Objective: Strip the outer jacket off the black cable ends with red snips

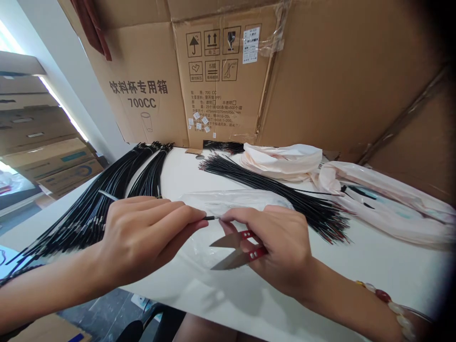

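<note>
My left hand [146, 232] pinches a thin black cable [211, 218], whose short end sticks out past the fingertips. At that end, the thumb and forefinger of my right hand [281, 242] are pressed together on its thin tip. Red-handled thread snips [254, 251] also sit in my right hand, their blades apart and pointing left. A slim light-coloured length [109, 195] shows behind my left hand. Beneath both hands lies a clear plastic bag [199, 242] on the white table [167, 285].
Bundles of black cables [89, 204] lie at the left, and another bundle [281, 190] at the right. Pale plastic wrapping [377, 204] is at the far right. Large cardboard [221, 109] stands along the table's back edge. Boxes [60, 156] are stacked beyond the left side.
</note>
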The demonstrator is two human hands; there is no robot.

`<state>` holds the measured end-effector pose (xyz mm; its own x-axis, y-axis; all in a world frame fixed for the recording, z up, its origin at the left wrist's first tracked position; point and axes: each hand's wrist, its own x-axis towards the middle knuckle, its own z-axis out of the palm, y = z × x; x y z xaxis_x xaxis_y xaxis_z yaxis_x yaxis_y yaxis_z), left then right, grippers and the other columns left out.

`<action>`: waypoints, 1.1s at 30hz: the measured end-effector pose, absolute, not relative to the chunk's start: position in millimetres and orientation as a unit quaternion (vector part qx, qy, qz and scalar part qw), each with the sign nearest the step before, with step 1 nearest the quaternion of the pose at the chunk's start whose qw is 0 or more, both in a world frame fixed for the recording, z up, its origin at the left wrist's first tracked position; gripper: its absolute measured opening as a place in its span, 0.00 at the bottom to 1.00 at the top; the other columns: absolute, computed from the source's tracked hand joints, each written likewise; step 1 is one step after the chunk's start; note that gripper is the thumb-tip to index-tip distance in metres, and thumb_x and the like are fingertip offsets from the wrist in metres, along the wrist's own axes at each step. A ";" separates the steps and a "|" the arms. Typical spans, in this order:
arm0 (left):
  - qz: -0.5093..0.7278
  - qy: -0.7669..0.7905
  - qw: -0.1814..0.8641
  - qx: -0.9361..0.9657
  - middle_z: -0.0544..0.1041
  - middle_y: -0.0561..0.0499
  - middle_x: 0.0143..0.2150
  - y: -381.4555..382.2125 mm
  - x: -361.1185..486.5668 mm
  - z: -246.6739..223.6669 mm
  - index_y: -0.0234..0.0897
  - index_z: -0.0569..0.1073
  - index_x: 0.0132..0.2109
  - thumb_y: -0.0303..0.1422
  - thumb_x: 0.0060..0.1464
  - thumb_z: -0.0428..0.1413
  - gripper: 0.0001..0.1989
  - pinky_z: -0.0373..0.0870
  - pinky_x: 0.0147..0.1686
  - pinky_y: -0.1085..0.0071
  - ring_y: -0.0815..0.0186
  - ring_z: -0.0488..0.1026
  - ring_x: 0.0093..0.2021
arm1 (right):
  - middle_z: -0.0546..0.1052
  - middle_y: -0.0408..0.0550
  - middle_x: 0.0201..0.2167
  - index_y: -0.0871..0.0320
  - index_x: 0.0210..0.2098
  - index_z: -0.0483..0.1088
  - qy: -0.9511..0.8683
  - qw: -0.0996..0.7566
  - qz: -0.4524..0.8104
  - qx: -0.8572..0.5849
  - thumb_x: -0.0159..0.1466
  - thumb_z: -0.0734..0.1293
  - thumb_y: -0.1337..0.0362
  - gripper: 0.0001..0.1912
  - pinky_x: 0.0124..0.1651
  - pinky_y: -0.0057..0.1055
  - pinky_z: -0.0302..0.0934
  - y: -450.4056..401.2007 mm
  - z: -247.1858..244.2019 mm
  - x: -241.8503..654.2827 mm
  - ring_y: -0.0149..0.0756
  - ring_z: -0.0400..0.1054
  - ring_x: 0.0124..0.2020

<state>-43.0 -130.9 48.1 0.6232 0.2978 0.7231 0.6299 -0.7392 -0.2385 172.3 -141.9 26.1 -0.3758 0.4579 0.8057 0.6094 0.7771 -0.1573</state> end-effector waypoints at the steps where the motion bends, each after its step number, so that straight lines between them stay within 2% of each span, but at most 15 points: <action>1: -0.344 -0.262 0.249 -0.867 0.75 0.58 0.22 -131.4 -42.6 47.9 0.39 0.73 0.34 0.34 0.63 0.53 0.08 0.61 0.21 0.70 0.71 0.70 0.20 | 0.73 0.37 0.18 0.60 0.33 0.72 -0.821 0.463 -0.080 -0.323 0.61 0.62 0.73 0.07 0.23 0.28 0.49 -141.9 25.5 171.4 0.25 0.56 0.16; 4: -0.344 -0.233 0.284 -0.864 0.74 0.58 0.21 -134.7 -42.5 48.5 0.38 0.72 0.35 0.31 0.64 0.51 0.09 0.61 0.21 0.71 0.72 0.69 0.19 | 0.73 0.36 0.20 0.58 0.34 0.71 -0.815 0.464 -0.016 -0.347 0.59 0.66 0.70 0.04 0.24 0.25 0.51 -143.3 26.4 169.2 0.24 0.58 0.17; 7: -0.339 -0.217 0.316 -0.859 0.76 0.57 0.22 -140.0 -42.6 51.0 0.36 0.72 0.37 0.29 0.63 0.51 0.07 0.63 0.21 0.71 0.73 0.70 0.20 | 0.72 0.34 0.21 0.56 0.34 0.69 -0.809 0.452 0.078 -0.367 0.57 0.67 0.71 0.06 0.24 0.22 0.52 -145.8 30.5 167.6 0.23 0.58 0.18; 10: -0.330 -0.207 0.339 -0.856 0.78 0.56 0.23 -143.9 -41.4 54.2 0.36 0.72 0.37 0.28 0.63 0.51 0.07 0.62 0.19 0.70 0.72 0.71 0.19 | 0.69 0.32 0.20 0.56 0.33 0.68 -0.810 0.438 0.108 -0.376 0.56 0.68 0.73 0.08 0.24 0.21 0.51 -147.7 34.8 166.9 0.22 0.56 0.18; 14: -0.326 -0.177 0.365 -0.854 0.77 0.56 0.22 -143.7 -39.9 54.8 0.34 0.72 0.37 0.26 0.63 0.50 0.06 0.61 0.17 0.69 0.72 0.70 0.18 | 0.65 0.32 0.18 0.56 0.32 0.68 -0.820 0.415 0.099 -0.382 0.56 0.69 0.72 0.07 0.23 0.22 0.49 -148.2 38.7 166.9 0.23 0.54 0.18; 19: -0.327 -0.193 0.364 -0.851 0.77 0.55 0.23 -143.4 -41.4 53.8 0.35 0.72 0.35 0.27 0.63 0.50 0.08 0.62 0.19 0.70 0.72 0.70 0.18 | 0.68 0.34 0.19 0.58 0.35 0.70 -0.841 0.383 0.073 -0.375 0.58 0.68 0.71 0.05 0.23 0.24 0.48 -146.7 40.0 167.9 0.25 0.55 0.18; 21: -0.329 -0.198 0.356 -0.852 0.77 0.55 0.23 -143.8 -41.9 54.1 0.35 0.73 0.36 0.27 0.63 0.50 0.09 0.62 0.19 0.71 0.72 0.70 0.19 | 0.68 0.34 0.18 0.58 0.36 0.70 -0.851 0.376 0.033 -0.365 0.61 0.65 0.69 0.04 0.23 0.26 0.48 -145.5 38.7 168.9 0.26 0.55 0.18; 24: -0.335 -0.227 0.313 -0.859 0.75 0.56 0.22 -142.7 -41.5 53.4 0.37 0.73 0.37 0.29 0.65 0.48 0.11 0.62 0.20 0.72 0.72 0.71 0.20 | 0.68 0.35 0.17 0.59 0.36 0.70 -0.860 0.368 -0.052 -0.350 0.63 0.61 0.69 0.07 0.23 0.28 0.48 -141.9 34.7 170.4 0.28 0.55 0.16; 29: -0.360 -0.285 0.250 -0.853 0.75 0.59 0.22 -137.8 -39.9 48.8 0.39 0.72 0.33 0.33 0.61 0.55 0.08 0.62 0.21 0.72 0.72 0.69 0.19 | 0.70 0.35 0.17 0.60 0.36 0.69 -0.860 0.385 -0.162 -0.294 0.62 0.58 0.74 0.10 0.24 0.28 0.47 -133.9 27.9 169.7 0.26 0.57 0.17; 33: -0.371 -0.295 0.235 -0.849 0.76 0.59 0.23 -135.5 -43.1 48.3 0.40 0.72 0.33 0.33 0.60 0.57 0.06 0.63 0.21 0.72 0.72 0.69 0.20 | 0.67 0.33 0.16 0.58 0.35 0.68 -0.852 0.416 -0.099 -0.303 0.59 0.61 0.73 0.07 0.24 0.26 0.48 -134.8 36.0 172.9 0.25 0.54 0.16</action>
